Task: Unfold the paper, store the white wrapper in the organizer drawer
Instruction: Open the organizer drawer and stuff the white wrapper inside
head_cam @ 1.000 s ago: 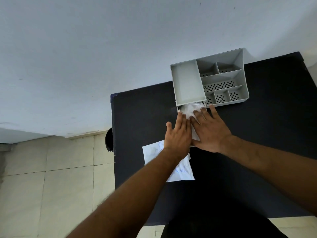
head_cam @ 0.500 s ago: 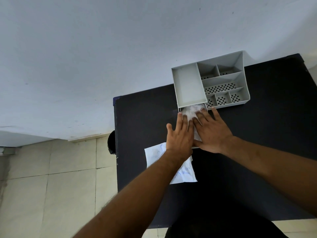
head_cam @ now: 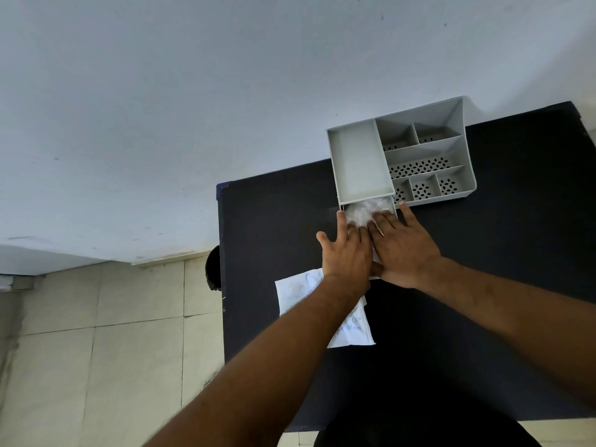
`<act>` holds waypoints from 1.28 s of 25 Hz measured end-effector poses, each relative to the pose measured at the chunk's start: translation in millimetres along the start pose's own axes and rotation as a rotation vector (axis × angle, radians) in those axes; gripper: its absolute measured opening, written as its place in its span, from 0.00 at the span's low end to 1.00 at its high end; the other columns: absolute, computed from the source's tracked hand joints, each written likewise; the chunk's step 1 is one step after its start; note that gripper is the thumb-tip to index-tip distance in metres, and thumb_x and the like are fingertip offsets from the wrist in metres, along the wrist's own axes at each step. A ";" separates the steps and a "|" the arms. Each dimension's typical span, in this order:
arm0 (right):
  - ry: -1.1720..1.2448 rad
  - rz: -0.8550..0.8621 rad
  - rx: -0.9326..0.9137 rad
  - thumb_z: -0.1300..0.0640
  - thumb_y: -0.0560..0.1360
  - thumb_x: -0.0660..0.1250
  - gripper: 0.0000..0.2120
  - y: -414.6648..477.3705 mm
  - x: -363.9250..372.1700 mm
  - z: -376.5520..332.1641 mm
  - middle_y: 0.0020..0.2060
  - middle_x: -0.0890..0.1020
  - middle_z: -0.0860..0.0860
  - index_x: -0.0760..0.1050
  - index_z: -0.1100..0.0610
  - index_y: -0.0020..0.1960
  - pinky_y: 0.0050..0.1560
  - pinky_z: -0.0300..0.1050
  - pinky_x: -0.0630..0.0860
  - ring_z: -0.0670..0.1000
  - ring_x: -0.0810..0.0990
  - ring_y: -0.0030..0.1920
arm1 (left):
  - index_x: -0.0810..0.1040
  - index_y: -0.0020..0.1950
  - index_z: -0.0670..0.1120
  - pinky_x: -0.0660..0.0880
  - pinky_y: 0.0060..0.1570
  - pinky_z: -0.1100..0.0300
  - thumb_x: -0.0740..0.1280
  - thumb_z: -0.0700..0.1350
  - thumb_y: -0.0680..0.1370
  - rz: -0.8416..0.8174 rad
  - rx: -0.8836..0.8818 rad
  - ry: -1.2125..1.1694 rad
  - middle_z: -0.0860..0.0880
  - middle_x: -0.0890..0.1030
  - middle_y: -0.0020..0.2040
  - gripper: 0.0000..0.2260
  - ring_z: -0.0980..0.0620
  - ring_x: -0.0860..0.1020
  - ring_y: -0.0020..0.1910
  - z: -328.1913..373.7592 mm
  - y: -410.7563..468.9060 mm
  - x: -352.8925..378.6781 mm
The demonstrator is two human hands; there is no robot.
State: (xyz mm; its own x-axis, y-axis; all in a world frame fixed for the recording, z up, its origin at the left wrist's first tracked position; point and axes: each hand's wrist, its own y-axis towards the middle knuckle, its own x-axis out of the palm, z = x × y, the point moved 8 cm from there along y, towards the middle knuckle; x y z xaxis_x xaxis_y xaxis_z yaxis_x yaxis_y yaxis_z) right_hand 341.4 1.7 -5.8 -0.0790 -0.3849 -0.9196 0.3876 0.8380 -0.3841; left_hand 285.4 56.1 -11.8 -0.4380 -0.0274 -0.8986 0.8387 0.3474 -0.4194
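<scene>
A grey desk organizer (head_cam: pixel 429 150) stands at the far edge of the black table (head_cam: pixel 483 253). Its drawer is pulled out toward me, and the crumpled white wrapper (head_cam: pixel 364 209) lies in it. My left hand (head_cam: pixel 346 253) and my right hand (head_cam: pixel 404 246) lie side by side with straight fingers pressing down on the wrapper and the drawer's front. The unfolded white paper (head_cam: pixel 351 327) with printed marks lies flat on the table under my left forearm, partly hidden.
The table's left edge (head_cam: pixel 221 285) drops to a tiled floor (head_cam: pixel 96 350). A dark round object (head_cam: pixel 213 269) sits just beyond that edge. A white wall rises behind the organizer.
Both hands have slid slightly forward toward the organizer, and less of the white wrapper shows outside it.
</scene>
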 end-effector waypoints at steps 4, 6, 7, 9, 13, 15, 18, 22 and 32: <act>0.015 0.033 0.009 0.31 0.76 0.52 0.41 0.2 -3.5 2.8 0.79 0.63 0.58 0.60 0.59 0.79 0.78 0.62 0.42 0.58 0.56 0.80 | 0.60 0.77 0.43 0.60 0.63 0.29 0.74 0.62 0.68 -0.030 0.003 0.008 0.44 0.68 0.74 0.45 0.36 0.47 0.80 -0.8 4.3 2.3; 0.007 0.034 0.010 0.32 0.76 0.53 0.40 0.3 -2.7 6.1 0.78 0.65 0.58 0.60 0.59 0.78 0.78 0.63 0.42 0.57 0.57 0.80 | 0.60 0.77 0.44 0.60 0.63 0.29 0.74 0.63 0.68 -0.029 0.001 0.002 0.43 0.66 0.76 0.45 0.35 0.47 0.80 -0.9 3.1 3.5; -0.006 0.029 0.006 0.33 0.77 0.53 0.40 0.7 -1.6 7.7 0.78 0.65 0.58 0.60 0.60 0.78 0.78 0.64 0.42 0.57 0.58 0.80 | 0.60 0.77 0.44 0.61 0.63 0.29 0.74 0.63 0.69 -0.024 0.004 0.001 0.43 0.65 0.76 0.44 0.35 0.48 0.80 -1.0 1.7 3.3; -0.032 0.017 -0.005 0.33 0.77 0.52 0.41 1.9 -0.2 8.6 0.78 0.64 0.58 0.59 0.60 0.79 0.78 0.65 0.42 0.57 0.58 0.80 | 0.62 0.76 0.45 0.62 0.62 0.29 0.74 0.63 0.69 0.005 0.008 -0.008 0.43 0.64 0.77 0.42 0.36 0.51 0.79 -2.1 -1.5 0.7; -0.053 0.003 -0.010 0.32 0.77 0.50 0.42 6.3 2.3 9.9 0.79 0.62 0.59 0.57 0.61 0.80 0.77 0.64 0.40 0.57 0.56 0.80 | 0.74 0.67 0.46 0.69 0.57 0.33 0.78 0.62 0.63 0.121 0.033 -0.014 0.43 0.73 0.67 0.37 0.39 0.67 0.72 -6.2 -10.4 -6.9; -0.049 0.014 -0.009 0.32 0.77 0.49 0.42 9.3 0.2 12.4 0.79 0.62 0.59 0.57 0.61 0.80 0.77 0.64 0.40 0.57 0.56 0.80 | 0.77 0.60 0.46 0.70 0.54 0.36 0.79 0.59 0.61 0.165 0.048 -0.001 0.46 0.77 0.59 0.32 0.42 0.72 0.65 -6.4 -12.7 -10.7; -0.016 0.032 0.007 0.33 0.78 0.51 0.41 13.1 -5.9 15.1 0.78 0.64 0.59 0.58 0.61 0.79 0.77 0.64 0.44 0.57 0.58 0.80 | 0.75 0.61 0.45 0.67 0.58 0.35 0.76 0.56 0.66 0.163 0.048 -0.013 0.46 0.80 0.58 0.28 0.41 0.70 0.68 -4.2 -8.7 -11.8; 0.047 0.046 -0.013 0.33 0.77 0.53 0.41 6.5 -5.5 8.3 0.78 0.64 0.59 0.56 0.60 0.80 0.78 0.64 0.46 0.58 0.60 0.79 | 0.71 0.68 0.44 0.63 0.61 0.32 0.72 0.57 0.71 0.106 0.055 -0.030 0.46 0.79 0.64 0.30 0.39 0.62 0.75 -0.8 -1.6 -7.5; 0.065 0.021 -0.020 0.40 0.81 0.49 0.31 16.5 -12.9 17.4 0.78 0.65 0.54 0.60 0.56 0.79 0.77 0.64 0.45 0.54 0.57 0.80 | 0.70 0.71 0.45 0.66 0.60 0.36 0.73 0.54 0.71 0.190 0.012 -0.029 0.45 0.73 0.68 0.31 0.41 0.70 0.66 -17.8 4.3 -22.4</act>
State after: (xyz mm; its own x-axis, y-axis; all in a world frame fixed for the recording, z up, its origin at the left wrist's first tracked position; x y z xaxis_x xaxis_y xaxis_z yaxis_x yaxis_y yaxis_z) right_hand 364.9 13.8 1.2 -0.1307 -0.3413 -0.9308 0.3715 0.8536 -0.3652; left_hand 293.1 74.9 8.8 -0.2621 0.0110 -0.9650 0.9093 0.3376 -0.2432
